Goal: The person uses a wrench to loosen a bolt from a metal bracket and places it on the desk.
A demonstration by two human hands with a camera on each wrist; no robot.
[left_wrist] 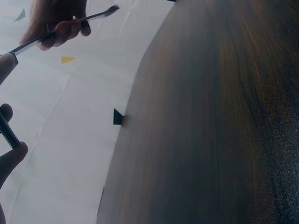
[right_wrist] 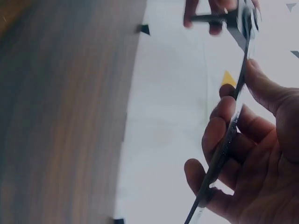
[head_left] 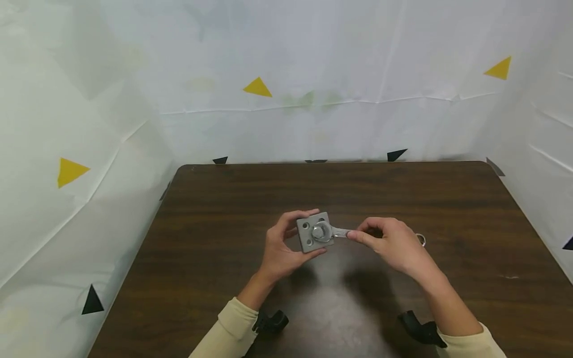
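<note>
My left hand grips a small grey square metal plate with holes, lifted a little above the dark wooden table. A bolt head sits in the plate's middle, and its threaded shank sticks out between my left fingers. My right hand pinches the handle of a flat steel wrench, whose head is fitted on the bolt. In the right wrist view the wrench runs from my right hand up to the bolt.
White sheeting with yellow and black triangle markers walls the table on three sides. Black wrist-camera mounts sit under both cream sleeves near the table's front edge.
</note>
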